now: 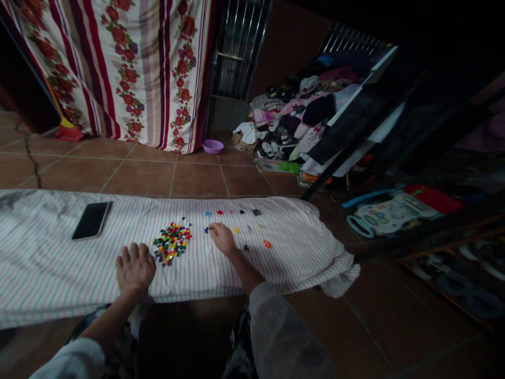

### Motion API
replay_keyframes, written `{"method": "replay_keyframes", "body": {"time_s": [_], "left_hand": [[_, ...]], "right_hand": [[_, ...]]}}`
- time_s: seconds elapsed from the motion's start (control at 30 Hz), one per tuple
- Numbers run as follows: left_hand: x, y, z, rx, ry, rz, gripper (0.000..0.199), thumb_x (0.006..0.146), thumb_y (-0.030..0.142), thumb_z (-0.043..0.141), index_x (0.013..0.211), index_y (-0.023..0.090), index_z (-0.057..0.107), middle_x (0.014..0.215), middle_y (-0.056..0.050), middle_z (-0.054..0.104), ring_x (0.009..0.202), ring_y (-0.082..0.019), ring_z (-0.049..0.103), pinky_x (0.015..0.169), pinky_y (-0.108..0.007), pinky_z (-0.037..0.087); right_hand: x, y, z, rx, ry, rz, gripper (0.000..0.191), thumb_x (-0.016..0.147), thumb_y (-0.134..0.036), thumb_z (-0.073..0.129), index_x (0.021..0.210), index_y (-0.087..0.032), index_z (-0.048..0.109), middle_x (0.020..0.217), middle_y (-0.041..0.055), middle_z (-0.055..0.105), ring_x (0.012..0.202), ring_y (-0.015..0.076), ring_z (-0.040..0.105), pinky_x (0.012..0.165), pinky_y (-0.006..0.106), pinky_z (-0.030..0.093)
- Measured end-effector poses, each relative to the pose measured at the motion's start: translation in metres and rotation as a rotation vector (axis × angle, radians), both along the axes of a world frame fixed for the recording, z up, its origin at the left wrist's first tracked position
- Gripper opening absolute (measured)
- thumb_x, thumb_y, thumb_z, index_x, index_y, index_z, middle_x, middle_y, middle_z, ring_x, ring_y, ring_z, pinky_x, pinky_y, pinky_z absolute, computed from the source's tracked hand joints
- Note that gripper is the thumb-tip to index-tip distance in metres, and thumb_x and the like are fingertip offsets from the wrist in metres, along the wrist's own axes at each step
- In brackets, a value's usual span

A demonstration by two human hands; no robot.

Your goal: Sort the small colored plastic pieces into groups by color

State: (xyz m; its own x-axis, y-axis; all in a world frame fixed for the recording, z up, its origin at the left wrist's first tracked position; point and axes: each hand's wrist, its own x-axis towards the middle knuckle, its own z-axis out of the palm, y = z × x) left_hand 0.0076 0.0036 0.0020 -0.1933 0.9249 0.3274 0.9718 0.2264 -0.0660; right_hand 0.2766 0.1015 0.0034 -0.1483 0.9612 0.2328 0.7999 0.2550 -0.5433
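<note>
A mixed heap of small colourful pieces [171, 239], like little beads or blocks, lies on the striped cloth. Just left of it, my left hand [135, 267] rests palm down on the cloth, fingers apart, holding nothing. To the heap's right, my right hand [223, 238] pinches a small dark piece at its fingertips, beside a little dark blue cluster [206, 230]. Around that hand lie small same-coloured groups: light blue [208, 213], red [220, 212], yellow [236, 230], white [210, 250], orange [268, 244], dark brown [246, 247] and black pieces [242, 212].
A phone [91, 220] lies on the striped cloth [189, 289] at the left. Beyond it are a floral curtain [138, 68], a purple basin [213, 146] and a red dustpan [69, 132] on the tiled floor. Clothes [300, 113] are piled at the back right.
</note>
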Motion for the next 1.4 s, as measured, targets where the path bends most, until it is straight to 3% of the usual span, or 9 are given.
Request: {"method": "replay_keyframes", "body": {"time_s": [0.13, 0.27, 0.67, 1.07, 1.4], "left_hand": [[-0.001, 0.000, -0.003, 0.016, 0.028, -0.025, 0.040, 0.092, 0.030, 0.029, 0.107, 0.010, 0.061, 0.112, -0.018, 0.061, 0.114, -0.034, 0.050, 0.090, -0.044, 0.037], [-0.001, 0.000, -0.001, 0.029, -0.027, -0.024, 0.042, 0.091, 0.029, 0.031, 0.115, 0.009, 0.059, 0.123, -0.018, 0.059, 0.122, -0.035, 0.047, 0.096, -0.046, 0.036], [0.000, 0.001, -0.004, 0.026, -0.084, 0.000, 0.045, 0.090, 0.029, 0.031, 0.120, 0.009, 0.058, 0.130, -0.020, 0.056, 0.127, -0.034, 0.043, 0.102, -0.049, 0.035], [-0.001, 0.003, -0.009, 0.016, -0.090, 0.021, 0.047, 0.090, 0.029, 0.033, 0.123, 0.008, 0.059, 0.132, -0.019, 0.056, 0.129, -0.034, 0.043, 0.105, -0.049, 0.033], [0.000, 0.003, -0.007, -0.002, -0.082, 0.029, 0.047, 0.090, 0.029, 0.032, 0.123, 0.009, 0.058, 0.132, -0.019, 0.056, 0.130, -0.035, 0.042, 0.106, -0.049, 0.033]], "right_hand": [[0.025, 0.015, 0.000, 0.030, -0.011, -0.060, 0.026, 0.086, -0.013, 0.051, 0.101, -0.024, 0.069, 0.100, 0.0026, 0.070, 0.092, 0.0152, 0.063, 0.085, 0.024, 0.045], [0.052, 0.032, 0.002, 0.055, -0.031, -0.141, 0.028, 0.086, -0.011, 0.049, 0.101, -0.024, 0.070, 0.098, 0.0026, 0.071, 0.091, 0.0153, 0.063, 0.085, 0.024, 0.045], [0.123, 0.083, 0.007, 0.000, -0.147, -0.419, 0.031, 0.085, -0.011, 0.046, 0.100, -0.019, 0.072, 0.096, 0.0062, 0.073, 0.089, 0.0156, 0.065, 0.083, 0.024, 0.045], [0.123, 0.098, -0.002, -0.134, -0.255, -0.392, 0.033, 0.088, -0.012, 0.046, 0.103, -0.021, 0.073, 0.102, 0.0061, 0.073, 0.097, 0.0161, 0.065, 0.087, 0.023, 0.043], [0.123, 0.096, -0.005, -0.105, -0.264, -0.363, 0.040, 0.087, -0.007, 0.043, 0.115, -0.016, 0.069, 0.110, 0.0100, 0.071, 0.104, 0.0167, 0.063, 0.093, 0.023, 0.042]]}}
